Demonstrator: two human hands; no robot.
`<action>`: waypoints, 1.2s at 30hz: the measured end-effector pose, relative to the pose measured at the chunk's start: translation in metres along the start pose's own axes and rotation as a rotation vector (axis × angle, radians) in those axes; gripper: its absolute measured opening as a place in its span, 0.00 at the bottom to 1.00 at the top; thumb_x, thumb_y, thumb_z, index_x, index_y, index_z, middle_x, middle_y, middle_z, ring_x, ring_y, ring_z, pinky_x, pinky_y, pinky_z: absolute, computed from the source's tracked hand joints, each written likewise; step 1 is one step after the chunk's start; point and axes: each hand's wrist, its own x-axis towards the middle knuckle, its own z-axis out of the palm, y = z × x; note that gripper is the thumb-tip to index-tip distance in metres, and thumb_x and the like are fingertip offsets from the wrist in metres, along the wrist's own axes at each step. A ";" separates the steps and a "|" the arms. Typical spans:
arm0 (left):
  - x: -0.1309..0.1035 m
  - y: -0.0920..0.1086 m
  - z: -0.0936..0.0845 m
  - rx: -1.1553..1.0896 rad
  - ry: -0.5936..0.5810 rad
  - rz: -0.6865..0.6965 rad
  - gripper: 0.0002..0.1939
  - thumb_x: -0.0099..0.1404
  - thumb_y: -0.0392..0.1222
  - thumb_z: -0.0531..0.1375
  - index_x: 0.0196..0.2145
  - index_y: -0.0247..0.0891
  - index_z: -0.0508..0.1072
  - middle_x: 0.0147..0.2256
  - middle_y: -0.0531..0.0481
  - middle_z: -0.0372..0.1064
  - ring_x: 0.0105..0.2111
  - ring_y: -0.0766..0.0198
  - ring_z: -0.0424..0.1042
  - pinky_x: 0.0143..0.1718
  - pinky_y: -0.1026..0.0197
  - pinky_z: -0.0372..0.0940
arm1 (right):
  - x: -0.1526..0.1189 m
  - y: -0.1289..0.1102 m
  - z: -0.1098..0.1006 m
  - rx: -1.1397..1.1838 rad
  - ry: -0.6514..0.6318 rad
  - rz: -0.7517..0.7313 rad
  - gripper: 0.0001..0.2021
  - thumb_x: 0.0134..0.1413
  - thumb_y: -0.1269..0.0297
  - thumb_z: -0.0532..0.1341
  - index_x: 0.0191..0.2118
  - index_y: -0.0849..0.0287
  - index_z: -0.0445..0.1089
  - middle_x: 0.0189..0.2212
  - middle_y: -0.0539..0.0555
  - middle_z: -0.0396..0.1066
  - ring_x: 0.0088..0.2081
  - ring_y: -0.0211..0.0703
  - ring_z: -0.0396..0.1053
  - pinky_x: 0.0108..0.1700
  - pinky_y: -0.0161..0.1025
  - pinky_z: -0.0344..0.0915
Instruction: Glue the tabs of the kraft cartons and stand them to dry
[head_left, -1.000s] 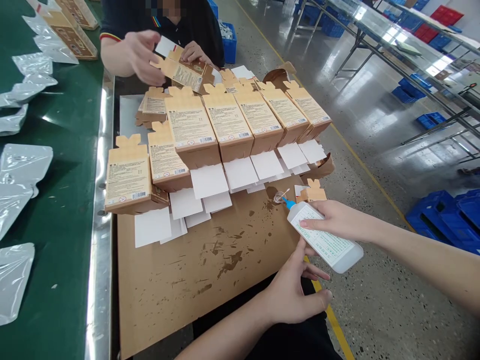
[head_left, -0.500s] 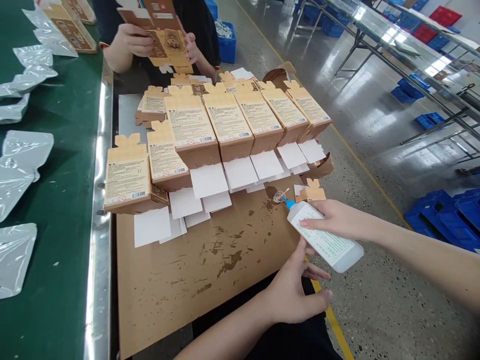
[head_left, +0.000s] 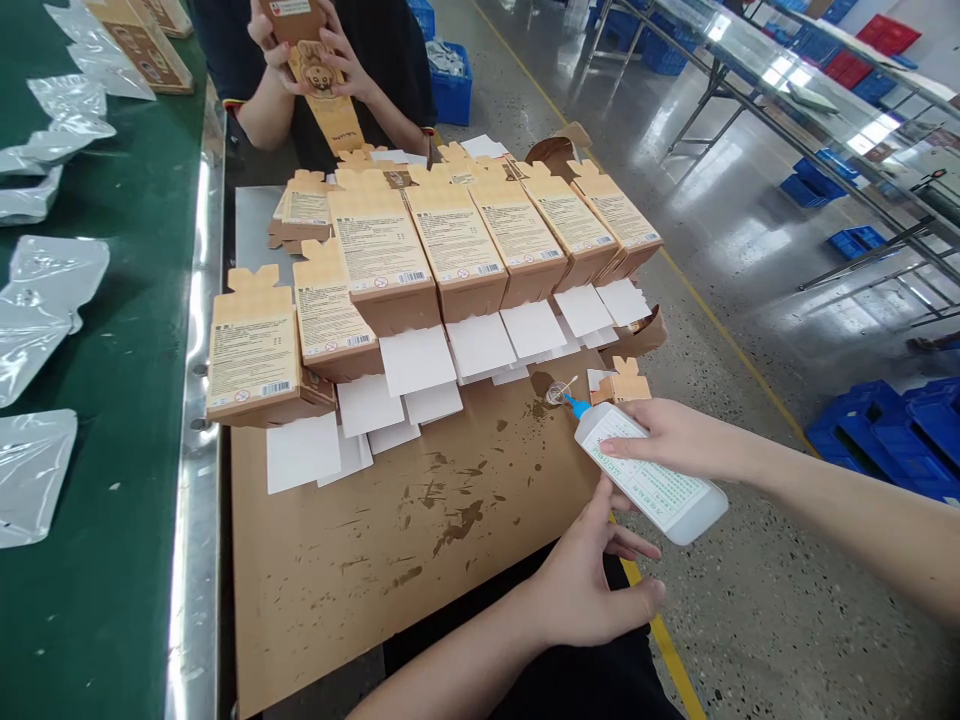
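Observation:
My right hand (head_left: pixel 664 438) grips a white plastic glue bottle (head_left: pixel 660 485) with a printed label and a blue nozzle. The bottle is tilted, its tip down at a small clear dish (head_left: pixel 557 393) with a thin stick in it. Just below the bottle is my left hand (head_left: pixel 592 580), fingers apart, its index fingertip by the bottle's lower side; whether it touches I cannot tell. Beyond the dish stand rows of printed cardboard boxes (head_left: pixel 459 240), with white flaps (head_left: pixel 420 362) sticking out toward me.
Brown cardboard with dark stains (head_left: pixel 337 590) covers the table. To the left, a green conveyor belt (head_left: pixel 112 620) carries silver pouches (head_left: pixel 34 475) behind a metal rail (head_left: pixel 196 520). Opposite, a co-worker's hands (head_left: pixel 341 65) hold a printed carton. Blue crates (head_left: pixel 892 430) stand on the floor at right.
The co-worker has turned and raised the carton, now with both hands on it. Silver pouches on the belt have shifted away from me. My hands and the bottle have hardly moved.

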 end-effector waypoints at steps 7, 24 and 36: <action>-0.001 -0.003 0.001 0.002 0.009 -0.005 0.72 0.58 0.39 0.76 0.90 0.60 0.43 0.72 0.37 0.66 0.59 0.42 0.84 0.66 0.40 0.73 | 0.000 0.001 0.002 0.010 -0.004 0.003 0.40 0.57 0.24 0.70 0.56 0.58 0.78 0.44 0.64 0.90 0.41 0.59 0.87 0.33 0.41 0.73; -0.004 -0.006 0.000 -0.001 0.005 0.016 0.73 0.58 0.39 0.76 0.90 0.61 0.41 0.72 0.37 0.68 0.58 0.43 0.84 0.65 0.40 0.74 | 0.001 0.003 0.008 0.048 -0.029 -0.002 0.41 0.55 0.22 0.71 0.54 0.57 0.78 0.43 0.63 0.90 0.39 0.56 0.86 0.33 0.40 0.74; -0.008 -0.009 -0.005 -0.009 0.003 0.013 0.74 0.58 0.39 0.76 0.90 0.62 0.39 0.72 0.37 0.67 0.59 0.43 0.84 0.66 0.40 0.74 | 0.005 0.000 0.013 0.045 -0.028 0.035 0.39 0.55 0.23 0.71 0.52 0.56 0.76 0.42 0.62 0.89 0.38 0.55 0.86 0.33 0.40 0.74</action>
